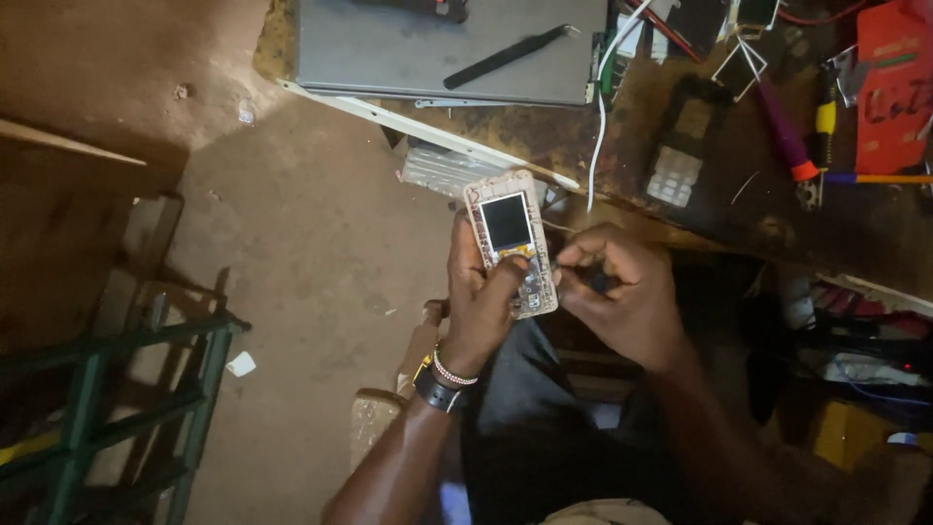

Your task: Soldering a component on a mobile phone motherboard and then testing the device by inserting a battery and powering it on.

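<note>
Left hand (481, 297) grip closed around an opened phone assembly (511, 241), held upright over the lap, small dark screen facing up, thumb across the lower board area. Casing looks stripped; bare board visible under the thumb. Wristwatch and bead bracelet (445, 374) on that wrist.

Right hand (617, 297) just right of the phone, fingers pinched narrow on something small and dark at the phone's lower right edge. Can't tell what it is, too small and shadowed.

Beyond both grips, on the bench (700, 209): grey laptop (437, 49) with black tweezers (510, 56) lying on it, up and left of the phone. White cable (600, 107) runs down the bench edge straight above the right hand. Up and right of the right hand: a phone keypad housing (680, 160), screwdrivers with purple and yellow handles (792, 141), a red box (894, 87) at far right.

Far left of the left grip: green metal frame (117, 389) on the dirt floor.
</note>
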